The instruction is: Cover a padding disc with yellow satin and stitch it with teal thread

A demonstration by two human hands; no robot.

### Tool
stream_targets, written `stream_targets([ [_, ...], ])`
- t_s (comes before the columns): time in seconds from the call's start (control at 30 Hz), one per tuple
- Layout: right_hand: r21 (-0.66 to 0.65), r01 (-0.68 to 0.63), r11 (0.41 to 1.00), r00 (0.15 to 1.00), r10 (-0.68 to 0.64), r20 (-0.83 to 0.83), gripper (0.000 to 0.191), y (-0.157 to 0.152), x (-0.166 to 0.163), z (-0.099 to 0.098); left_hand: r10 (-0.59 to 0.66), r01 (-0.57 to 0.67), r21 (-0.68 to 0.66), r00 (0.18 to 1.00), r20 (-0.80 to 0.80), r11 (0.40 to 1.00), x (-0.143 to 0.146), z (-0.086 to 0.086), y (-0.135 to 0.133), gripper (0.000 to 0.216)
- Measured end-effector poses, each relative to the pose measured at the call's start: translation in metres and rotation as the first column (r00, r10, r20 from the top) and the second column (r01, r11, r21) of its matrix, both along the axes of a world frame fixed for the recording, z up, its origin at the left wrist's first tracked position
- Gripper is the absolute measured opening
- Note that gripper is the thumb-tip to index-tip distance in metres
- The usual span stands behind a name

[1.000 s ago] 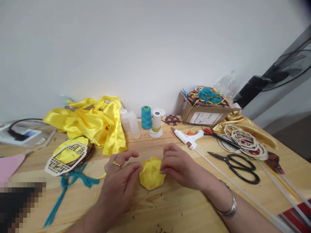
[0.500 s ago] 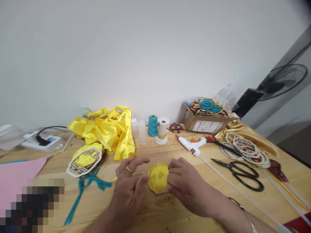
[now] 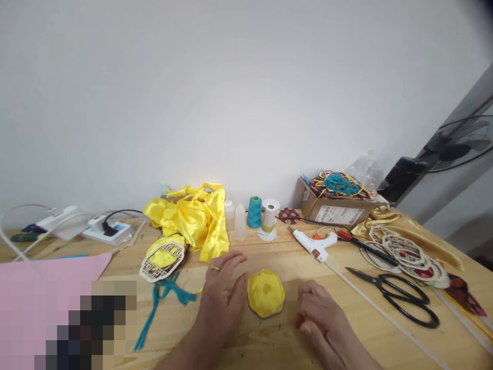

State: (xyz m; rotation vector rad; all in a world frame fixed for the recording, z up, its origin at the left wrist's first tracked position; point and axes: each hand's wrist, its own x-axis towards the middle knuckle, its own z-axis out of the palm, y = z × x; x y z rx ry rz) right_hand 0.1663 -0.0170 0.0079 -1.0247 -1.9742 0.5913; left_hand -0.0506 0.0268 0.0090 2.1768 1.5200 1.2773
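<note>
A yellow fabric-covered disc (image 3: 266, 293) lies on the wooden table between my hands, with a darker patch near its middle. My left hand (image 3: 221, 298) rests just left of it, fingers stretched out and thumb close to the disc's edge; a ring shows on one finger. To the right of the disc, apart from it, my right hand (image 3: 321, 321) has its fingers curled in, with nothing visible in them. Teal ribbon strips (image 3: 169, 295) and cut-out wooden frames (image 3: 164, 261) lie left of my left hand.
Yellow satin (image 3: 192, 218), plastic bottles (image 3: 240, 223) and a teal thread spool (image 3: 254, 212) stand at the back. A white glue gun (image 3: 315, 243) and black scissors (image 3: 396, 295) lie right. Farther back are a cardboard box (image 3: 335, 208) and a fan (image 3: 454, 146). Pink sheet (image 3: 57, 277) at left.
My right hand has let go of the yellow disc and moved away to the right. The disc now lies free on the table. The view has shifted somewhat left.
</note>
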Motion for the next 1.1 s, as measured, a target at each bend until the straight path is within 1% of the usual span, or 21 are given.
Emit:
stream_targets([
  [0.07, 0.042, -0.008, 0.999, 1.0, 0.009, -0.016, 0.048, 0.001, 0.003, -0.009, 0.025, -0.025, -0.013, 1.0, 0.016, 1.0, -0.001, 0.005, 0.001, 0.025],
  [0.17, 0.084, -0.026, 0.996, 1.0, 0.027, -0.012, 0.049, 0.003, 0.004, -0.018, 0.06, -0.056, -0.09, 0.997, 0.038, 0.994, -0.001, 0.018, 0.001, 0.024],
  [0.3, 0.235, -0.035, 0.971, 0.997, 0.049, -0.054, 0.053, 0.011, 0.0, -0.03, 0.089, -0.083, -0.177, 0.996, 0.023, 0.981, 0.001, 0.034, 0.006, 0.028],
  [0.37, 0.29, -0.029, 0.957, 0.996, 0.05, -0.067, 0.054, 0.016, -0.002, -0.037, 0.134, -0.127, -0.214, 0.991, 0.022, 0.969, 0.003, 0.038, 0.011, 0.031],
  [0.47, 0.346, -0.004, 0.938, 0.997, 0.03, -0.069, 0.054, 0.02, -0.003, -0.045, 0.258, -0.238, -0.279, 0.965, 0.036, 0.93, 0.005, 0.039, 0.025, 0.04],
  [0.53, 0.39, 0.016, 0.921, 0.997, 0.016, -0.079, 0.055, 0.021, -0.001, -0.047, 0.303, -0.279, -0.285, 0.952, 0.041, 0.917, 0.005, 0.039, 0.038, 0.045],
  [0.7, 0.405, -0.009, 0.914, 0.996, 0.046, -0.08, 0.052, 0.022, 0.004, -0.043, 0.305, -0.289, -0.275, 0.952, 0.017, 0.917, 0.003, 0.041, 0.071, 0.049],
  [0.8, 0.448, 0.001, 0.894, 0.994, 0.05, -0.102, 0.05, 0.022, 0.006, -0.041, 0.325, -0.32, -0.29, 0.945, -0.034, 0.902, 0.006, 0.043, 0.084, 0.051],
  [0.93, 0.448, -0.004, 0.894, 0.994, 0.054, -0.098, 0.048, 0.021, 0.009, -0.041, 0.336, -0.353, -0.302, 0.936, -0.106, 0.886, 0.013, 0.041, 0.092, 0.049],
  [1.1, 0.41, -0.024, 0.912, 0.995, 0.063, -0.082, 0.045, 0.02, 0.012, -0.042, 0.342, -0.381, -0.283, 0.922, -0.179, 0.88, 0.019, 0.036, 0.097, 0.039],
])
